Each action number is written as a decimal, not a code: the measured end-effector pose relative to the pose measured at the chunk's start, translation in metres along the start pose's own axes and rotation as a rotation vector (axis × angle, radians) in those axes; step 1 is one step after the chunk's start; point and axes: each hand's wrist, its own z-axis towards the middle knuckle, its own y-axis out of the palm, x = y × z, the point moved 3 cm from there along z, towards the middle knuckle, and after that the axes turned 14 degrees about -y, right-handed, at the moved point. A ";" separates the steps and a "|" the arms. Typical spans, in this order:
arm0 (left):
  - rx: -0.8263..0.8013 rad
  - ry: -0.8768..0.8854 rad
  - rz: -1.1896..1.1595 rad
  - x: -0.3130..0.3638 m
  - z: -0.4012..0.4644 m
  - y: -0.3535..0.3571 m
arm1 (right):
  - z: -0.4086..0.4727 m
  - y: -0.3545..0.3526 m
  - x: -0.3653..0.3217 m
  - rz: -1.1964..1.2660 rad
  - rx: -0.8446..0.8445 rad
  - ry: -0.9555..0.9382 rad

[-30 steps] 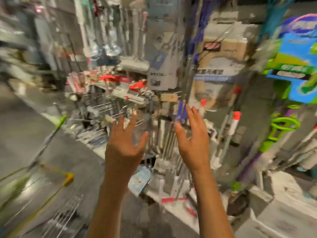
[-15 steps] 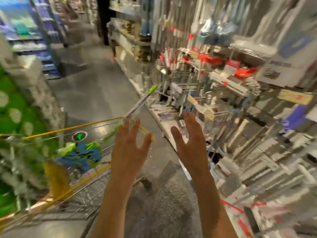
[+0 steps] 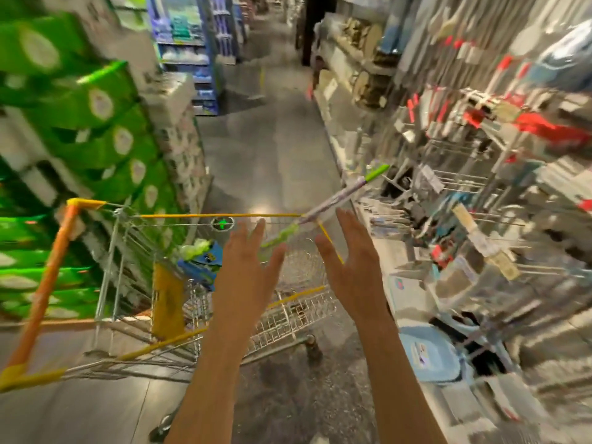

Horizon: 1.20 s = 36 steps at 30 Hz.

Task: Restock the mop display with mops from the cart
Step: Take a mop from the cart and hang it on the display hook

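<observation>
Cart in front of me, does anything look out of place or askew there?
The mop lies tilted in the cart, its green-tipped handle jutting over the right front corner toward the mop display. Both hands, left hand and right hand, are open, holding nothing.

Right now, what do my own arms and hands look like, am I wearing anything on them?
Both forearms are bare as far as the picture shows, with no sleeves in view. The left hand and the right hand wear no gloves, and no watch, ring or bracelet shows. The picture is blurred, so small details could be missed.
</observation>
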 end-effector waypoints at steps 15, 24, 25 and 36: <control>0.033 -0.626 -0.499 -0.071 0.133 0.086 | 0.106 0.148 0.109 0.080 -0.526 0.012; -0.122 -0.996 -1.190 -0.170 0.227 0.154 | 0.144 0.281 0.165 0.024 -0.697 0.095; -0.126 -1.024 -1.253 -0.182 0.239 0.164 | 0.150 0.297 0.174 0.006 -0.720 0.110; -0.217 -1.359 -1.678 -0.276 0.343 0.281 | 0.174 0.455 0.291 -0.100 -0.995 0.222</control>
